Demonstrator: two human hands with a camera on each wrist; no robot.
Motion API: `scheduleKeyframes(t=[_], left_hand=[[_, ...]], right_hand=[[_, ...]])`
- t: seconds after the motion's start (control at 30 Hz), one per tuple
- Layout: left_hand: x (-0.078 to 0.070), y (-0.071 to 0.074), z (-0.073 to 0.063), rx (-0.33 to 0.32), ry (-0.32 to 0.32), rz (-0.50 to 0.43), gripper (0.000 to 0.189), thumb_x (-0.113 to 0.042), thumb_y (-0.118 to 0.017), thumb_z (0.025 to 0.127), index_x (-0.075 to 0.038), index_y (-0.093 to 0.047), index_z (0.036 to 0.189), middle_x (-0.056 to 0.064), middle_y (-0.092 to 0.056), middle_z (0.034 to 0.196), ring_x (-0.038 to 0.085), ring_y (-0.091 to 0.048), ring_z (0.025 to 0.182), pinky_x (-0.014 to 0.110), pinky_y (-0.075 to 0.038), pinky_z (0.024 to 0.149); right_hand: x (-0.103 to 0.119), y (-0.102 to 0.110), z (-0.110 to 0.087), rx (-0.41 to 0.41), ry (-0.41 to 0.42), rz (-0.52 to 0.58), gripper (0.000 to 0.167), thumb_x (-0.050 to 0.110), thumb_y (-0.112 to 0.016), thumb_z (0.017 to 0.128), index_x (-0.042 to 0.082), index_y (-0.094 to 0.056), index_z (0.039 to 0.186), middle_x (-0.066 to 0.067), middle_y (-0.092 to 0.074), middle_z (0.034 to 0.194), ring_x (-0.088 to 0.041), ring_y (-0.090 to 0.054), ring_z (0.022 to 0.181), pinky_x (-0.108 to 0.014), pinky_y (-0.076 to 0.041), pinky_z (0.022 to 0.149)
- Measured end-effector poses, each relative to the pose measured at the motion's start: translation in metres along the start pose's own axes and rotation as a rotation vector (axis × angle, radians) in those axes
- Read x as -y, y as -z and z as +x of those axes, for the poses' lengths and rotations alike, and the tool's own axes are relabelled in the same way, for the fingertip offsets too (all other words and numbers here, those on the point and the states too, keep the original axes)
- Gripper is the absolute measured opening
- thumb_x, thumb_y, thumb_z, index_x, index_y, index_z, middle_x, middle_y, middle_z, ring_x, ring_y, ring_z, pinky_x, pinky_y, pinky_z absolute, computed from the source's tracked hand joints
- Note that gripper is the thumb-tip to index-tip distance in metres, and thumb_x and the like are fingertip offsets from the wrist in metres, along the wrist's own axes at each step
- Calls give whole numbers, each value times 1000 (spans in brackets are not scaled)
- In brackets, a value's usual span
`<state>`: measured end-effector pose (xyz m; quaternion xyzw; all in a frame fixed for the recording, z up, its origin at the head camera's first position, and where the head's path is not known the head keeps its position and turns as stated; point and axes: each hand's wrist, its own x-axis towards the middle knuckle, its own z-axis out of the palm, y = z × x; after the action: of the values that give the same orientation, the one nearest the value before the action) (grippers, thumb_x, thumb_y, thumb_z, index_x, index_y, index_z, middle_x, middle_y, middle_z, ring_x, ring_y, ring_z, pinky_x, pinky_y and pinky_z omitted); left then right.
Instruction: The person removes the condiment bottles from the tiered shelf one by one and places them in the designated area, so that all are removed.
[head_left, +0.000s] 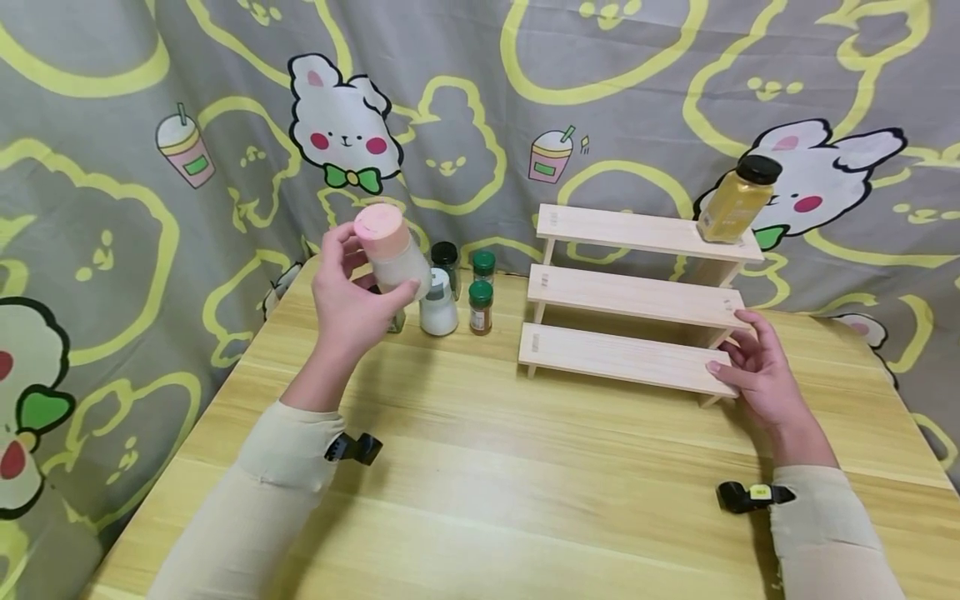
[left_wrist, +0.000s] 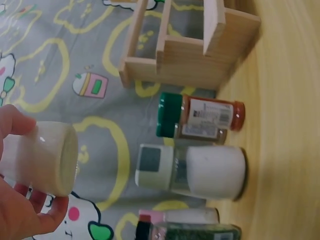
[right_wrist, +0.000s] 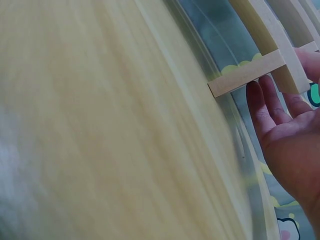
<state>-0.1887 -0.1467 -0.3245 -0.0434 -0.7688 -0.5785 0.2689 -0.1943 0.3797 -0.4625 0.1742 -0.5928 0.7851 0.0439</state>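
Note:
My left hand (head_left: 347,302) grips a white-filled jar with a pink lid (head_left: 399,265), raised and tilted above the back left of the table. In the left wrist view, fingers and thumb wrap around the jar's sides. At the right end of a three-tier wooden shelf (head_left: 630,357), my right hand (head_left: 768,379) holds the frame. Its thumb lies on the lowest tier and a finger touches the middle tier's edge; the right wrist view shows fingertips against the leg. A yellow-filled bottle with a black cap (head_left: 733,207) stands on the top tier's right end.
Below and beside the raised jar stand a white shaker (head_left: 438,312), green-capped spice jars (head_left: 481,312) and a black-capped jar (head_left: 446,265). A dark-capped jar of green flakes (left_wrist: 200,233) is partly hidden by my left hand in the head view. A patterned curtain (head_left: 465,50) hangs behind the table (head_left: 487,483).

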Motion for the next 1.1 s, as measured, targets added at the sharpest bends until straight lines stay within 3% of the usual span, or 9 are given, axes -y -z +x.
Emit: scheduleKeyframes(t=[0.6, 0.8, 1.1], left_hand=[[35, 20, -24, -75, 100, 61, 77, -2, -89, 69, -10, -48, 133, 4, -55, 121, 18, -54, 108, 38, -51, 89], [49, 25, -30, -83, 101, 87, 74, -1, -87, 69, -10, -49, 131, 5, -56, 120, 18, -54, 108, 38, -51, 89], [63, 30, -37, -77, 193, 114, 79, -1, -87, 69, -5, -45, 135, 8, -54, 120, 19, -52, 109, 40, -51, 92]], right_hand=[[-1, -1, -2, -14, 7, 21, 87, -42, -39, 76, 7, -36, 148, -14, -56, 127, -22, -60, 112, -25, -55, 81], [-1, -1, 0, -11, 2, 6, 86, -41, -40, 77, 7, -36, 148, -13, -56, 128, -21, -60, 112, -25, -55, 82], [-3, -1, 2, 2, 18, 63, 86, -43, -38, 76, 6, -36, 147, -16, -56, 128, -24, -60, 113, -26, -56, 81]])
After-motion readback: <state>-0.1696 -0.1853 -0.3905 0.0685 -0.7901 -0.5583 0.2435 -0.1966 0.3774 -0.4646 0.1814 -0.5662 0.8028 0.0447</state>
